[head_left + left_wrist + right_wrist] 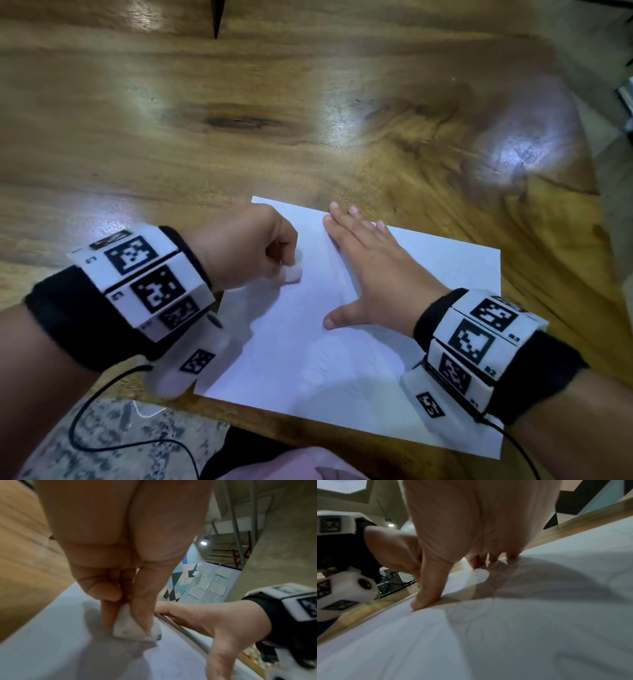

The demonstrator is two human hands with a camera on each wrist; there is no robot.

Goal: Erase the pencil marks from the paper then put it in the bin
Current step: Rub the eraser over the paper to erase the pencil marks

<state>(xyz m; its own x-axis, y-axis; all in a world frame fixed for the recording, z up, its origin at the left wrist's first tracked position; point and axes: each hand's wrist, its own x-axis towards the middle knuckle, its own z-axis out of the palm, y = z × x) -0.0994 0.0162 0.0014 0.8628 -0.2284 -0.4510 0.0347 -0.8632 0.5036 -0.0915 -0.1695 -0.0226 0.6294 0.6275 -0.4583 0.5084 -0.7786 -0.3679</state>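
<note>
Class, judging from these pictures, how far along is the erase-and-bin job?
Done: nothing is clearly finished. In hand: the left hand pinches the eraser against the paper, which the right hand presses flat. Left: faint pencil lines remain; the paper is not binned, and no bin is in view.

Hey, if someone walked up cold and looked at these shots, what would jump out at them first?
Probably the white sheet of paper lying on the wooden table near its front edge. On it, the left hand pinches a small white eraser against the sheet, while the right hand lies flat beside it, pressing the paper down. The chunky black and white marker bands on both wrists also catch the eye.
</note>
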